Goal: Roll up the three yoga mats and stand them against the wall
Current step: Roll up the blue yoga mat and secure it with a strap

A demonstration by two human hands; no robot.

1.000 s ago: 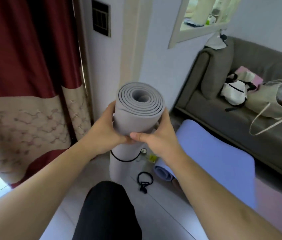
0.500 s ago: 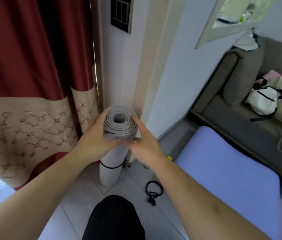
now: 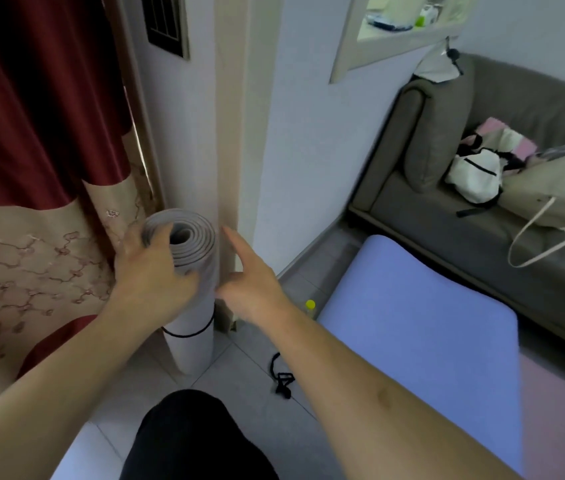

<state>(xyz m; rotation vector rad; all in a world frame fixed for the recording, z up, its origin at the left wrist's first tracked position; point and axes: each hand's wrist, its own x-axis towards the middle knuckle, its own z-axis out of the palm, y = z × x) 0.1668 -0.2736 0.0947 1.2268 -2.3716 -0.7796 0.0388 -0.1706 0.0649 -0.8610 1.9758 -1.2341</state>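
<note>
- Standing on end on the tiled floor [image 3: 239, 372], the rolled grey mat [image 3: 191, 271] has its long axis vertical, spiral end up, beside the wall corner [image 3: 229, 168].
- Left hand [image 3: 149, 271] grips its top, fingers curled round the rim.
- Right hand [image 3: 249, 282] is just beside it, fingers spread, holding nothing.
- Curtain [image 3: 31, 168] crowds the left; the flat blue mat [image 3: 412, 323] borders the bare tiles on the right.

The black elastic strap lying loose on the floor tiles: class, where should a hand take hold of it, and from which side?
Pinch the open loop of the black elastic strap from above: it lies flat on the pale tiled floor, with bare tile around it.
</note>
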